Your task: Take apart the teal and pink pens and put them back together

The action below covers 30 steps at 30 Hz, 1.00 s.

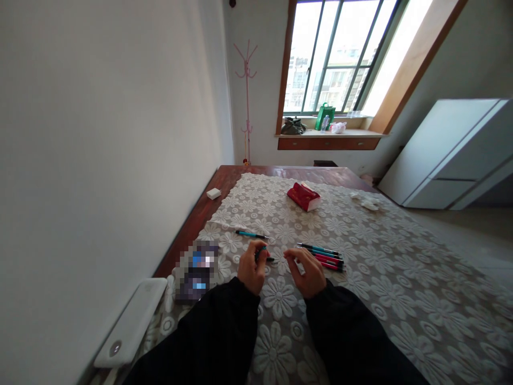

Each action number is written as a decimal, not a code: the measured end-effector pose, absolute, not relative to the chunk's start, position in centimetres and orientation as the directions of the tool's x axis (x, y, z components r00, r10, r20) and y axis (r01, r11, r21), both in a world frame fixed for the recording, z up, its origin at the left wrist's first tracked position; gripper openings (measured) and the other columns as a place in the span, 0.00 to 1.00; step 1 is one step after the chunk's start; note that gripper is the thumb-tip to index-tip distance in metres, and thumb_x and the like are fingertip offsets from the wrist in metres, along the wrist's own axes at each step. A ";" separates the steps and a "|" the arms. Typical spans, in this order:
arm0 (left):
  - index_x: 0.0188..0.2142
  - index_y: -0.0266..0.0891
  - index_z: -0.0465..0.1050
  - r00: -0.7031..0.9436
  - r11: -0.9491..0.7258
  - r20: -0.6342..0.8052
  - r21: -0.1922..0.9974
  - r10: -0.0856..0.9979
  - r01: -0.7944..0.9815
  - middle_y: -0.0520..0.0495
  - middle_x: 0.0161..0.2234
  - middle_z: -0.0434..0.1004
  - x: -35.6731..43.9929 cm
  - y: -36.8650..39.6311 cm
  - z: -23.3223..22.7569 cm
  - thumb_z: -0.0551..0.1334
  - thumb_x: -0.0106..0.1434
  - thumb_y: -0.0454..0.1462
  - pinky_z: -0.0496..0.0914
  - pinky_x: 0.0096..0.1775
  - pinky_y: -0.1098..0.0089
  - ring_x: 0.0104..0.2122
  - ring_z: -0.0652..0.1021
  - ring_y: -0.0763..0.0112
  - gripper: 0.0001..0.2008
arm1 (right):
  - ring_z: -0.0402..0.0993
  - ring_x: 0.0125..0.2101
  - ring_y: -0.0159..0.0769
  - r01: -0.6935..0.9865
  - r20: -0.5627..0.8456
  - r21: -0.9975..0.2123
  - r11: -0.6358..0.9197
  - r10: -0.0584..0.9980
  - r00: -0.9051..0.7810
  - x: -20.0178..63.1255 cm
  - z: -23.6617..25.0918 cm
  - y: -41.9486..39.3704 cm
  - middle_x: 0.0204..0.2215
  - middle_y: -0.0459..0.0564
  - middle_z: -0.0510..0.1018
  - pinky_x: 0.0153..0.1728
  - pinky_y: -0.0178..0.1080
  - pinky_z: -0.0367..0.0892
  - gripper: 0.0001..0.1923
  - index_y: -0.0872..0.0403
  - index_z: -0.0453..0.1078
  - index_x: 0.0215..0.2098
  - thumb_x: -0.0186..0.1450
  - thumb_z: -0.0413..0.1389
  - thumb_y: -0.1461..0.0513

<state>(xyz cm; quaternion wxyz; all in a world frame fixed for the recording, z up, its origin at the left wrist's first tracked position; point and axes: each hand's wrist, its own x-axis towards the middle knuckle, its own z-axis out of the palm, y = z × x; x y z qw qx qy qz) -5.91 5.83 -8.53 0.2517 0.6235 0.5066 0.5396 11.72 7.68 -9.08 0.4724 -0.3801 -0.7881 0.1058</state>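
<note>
Two hands meet over the flowered lace cloth (360, 256), and we take that cloth as our landmark throughout. Our left hand (251, 271) is curled closed around a teal pen (262, 253), which pokes out above the fingers with its dark tip toward the right hand. Our right hand (308, 274) hovers just beside it, fingers half bent and loosely spread, thumb and forefinger drawn near each other; we cannot tell whether it pinches anything small, and it grips nothing larger. Both wrists are in black sleeves (224, 331).

On the cloth just beyond the right hand lies a small row of pens (323, 255), teal and pink, side by side and touching. A single teal pen (251, 234) lies alone on the cloth beyond the left hand, apart from the row. Farther up the cloth, near its far end, sits a red book (303, 196). A crumpled white scrap (366, 201) rests near the cloth's far right edge. Off the cloth's far left corner, on the bare wooden top (188, 224), sits a small white box (214, 193). At the cloth's near left edge lies a flat white device (130, 321).
</note>
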 end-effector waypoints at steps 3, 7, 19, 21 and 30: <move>0.44 0.42 0.65 -0.052 -0.351 0.402 0.850 0.914 0.394 0.50 0.32 0.76 -5.9 5.8 -8.6 0.53 0.68 0.37 0.69 0.36 0.71 0.30 0.76 0.71 0.07 | 0.72 0.34 0.40 0.608 0.562 -0.467 0.642 0.747 -0.356 11.4 -10.0 8.4 0.30 0.50 0.75 0.36 0.41 0.69 0.06 0.52 0.70 0.38 0.66 0.51 0.64; 0.47 0.42 0.65 -0.011 -0.342 0.397 0.805 0.918 0.484 0.50 0.33 0.75 -5.9 5.7 -8.5 0.52 0.68 0.37 0.67 0.35 0.71 0.30 0.75 0.71 0.09 | 0.71 0.37 0.42 0.683 0.415 -0.392 0.616 0.781 -0.466 10.7 -10.8 9.0 0.34 0.51 0.74 0.38 0.43 0.68 0.05 0.53 0.69 0.38 0.64 0.53 0.64; 0.38 0.43 0.67 0.134 -0.371 0.378 0.672 0.916 0.641 0.51 0.31 0.74 -5.8 5.8 -7.9 0.49 0.71 0.39 0.64 0.34 0.71 0.31 0.75 0.69 0.10 | 0.70 0.35 0.42 0.708 0.414 -0.363 0.606 0.786 -0.460 10.6 -11.7 9.7 0.31 0.51 0.74 0.37 0.42 0.67 0.06 0.52 0.68 0.30 0.64 0.52 0.65; 0.38 0.43 0.67 0.134 -0.362 0.371 0.660 0.919 0.658 0.51 0.30 0.74 -5.8 5.8 -8.0 0.49 0.70 0.39 0.63 0.32 0.71 0.29 0.74 0.69 0.10 | 0.71 0.34 0.41 0.685 0.433 -0.404 0.606 0.787 -0.439 10.7 -11.7 9.8 0.30 0.50 0.74 0.35 0.41 0.67 0.07 0.52 0.67 0.30 0.64 0.50 0.66; 0.37 0.43 0.67 0.116 -0.338 0.377 0.599 0.919 0.726 0.50 0.30 0.74 -5.9 5.7 -8.2 0.49 0.70 0.38 0.61 0.31 0.71 0.30 0.74 0.68 0.10 | 0.71 0.24 0.33 0.258 0.428 -0.866 0.429 0.902 -0.063 12.1 -10.0 9.5 0.28 0.49 0.77 0.24 0.35 0.67 0.09 0.54 0.70 0.35 0.63 0.55 0.57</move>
